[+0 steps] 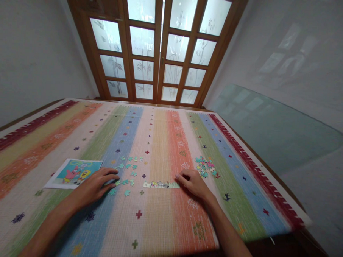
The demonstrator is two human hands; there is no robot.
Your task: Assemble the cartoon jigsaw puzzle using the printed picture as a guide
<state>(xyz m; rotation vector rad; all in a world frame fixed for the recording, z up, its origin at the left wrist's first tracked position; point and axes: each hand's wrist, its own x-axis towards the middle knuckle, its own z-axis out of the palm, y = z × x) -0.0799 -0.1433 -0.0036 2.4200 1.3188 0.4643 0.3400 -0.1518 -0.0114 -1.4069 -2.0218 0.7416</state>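
Note:
A strip of joined jigsaw puzzle pieces (pixel 161 185) lies flat on the striped tablecloth in front of me. At its right end is my right hand (pixel 194 183), thumb and fingers pinched together; whatever is between the fingertips is too small to make out. My left hand (pixel 104 178) rests palm down with its fingers apart, beside loose green puzzle pieces (pixel 125 181) that are spread out singly. Under and beyond the left wrist lies a printed reference picture (pixel 75 173) of cartoon figures, partly covered by the forearm. A heap of mixed puzzle pieces (pixel 206 166) sits past the right hand.
The striped tablecloth (pixel 156 222) covers a large table, whose front edge is close to me. Wooden doors with glass panes (pixel 159 59) stand beyond the far edge. A pale green glass panel (pixel 273 129) is by the right wall.

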